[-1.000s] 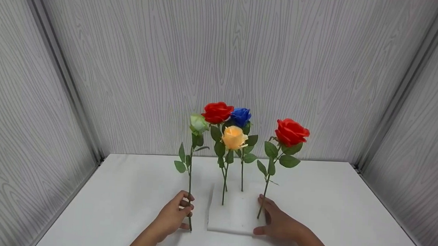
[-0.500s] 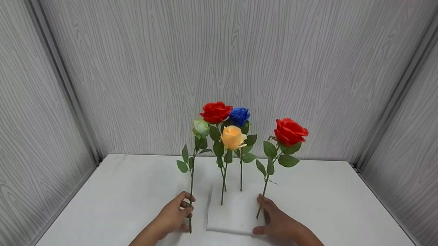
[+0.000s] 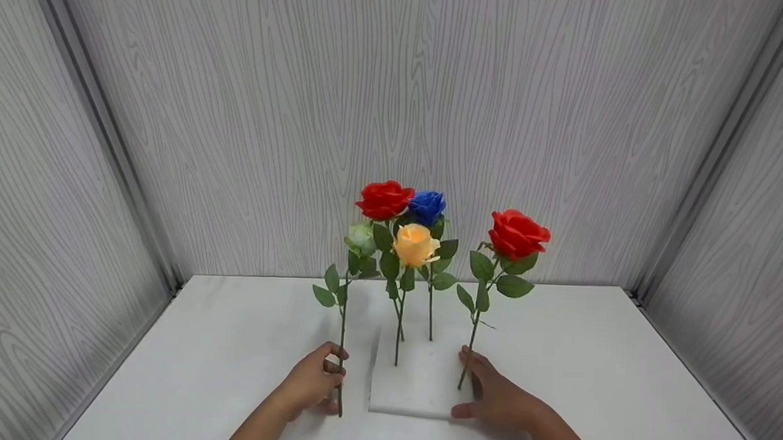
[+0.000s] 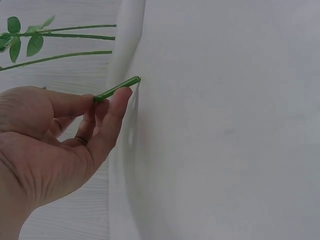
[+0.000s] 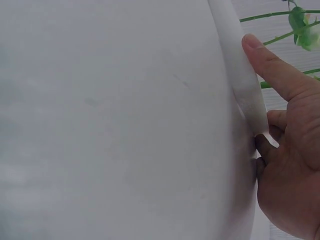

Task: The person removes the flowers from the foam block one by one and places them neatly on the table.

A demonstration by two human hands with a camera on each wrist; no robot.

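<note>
My left hand (image 3: pixel 317 379) grips the lower stem of a pale green rose (image 3: pixel 361 238) and holds it upright, just left of a white foam block (image 3: pixel 418 393). The cut stem end (image 4: pixel 117 88) sticks out past my fingers in the left wrist view, close to the table. My right hand (image 3: pixel 489 393) rests on the block's right edge (image 5: pixel 240 75), fingers laid over its top and thumb at the side. A red rose (image 3: pixel 518 233) stands in the block beside that hand. Another red rose (image 3: pixel 384 199), a blue one (image 3: pixel 427 206) and an orange one (image 3: pixel 415 244) stand in its middle.
The block sits on a white table (image 3: pixel 231 344) enclosed by grey wood-grain walls (image 3: pixel 395 116) at the back and both sides. Bare table lies to the left and right of the hands.
The pale green rose's bloom has come down and shifted right, closer to the cluster of roses. The stem's foot and my right hand have stayed where they were.
</note>
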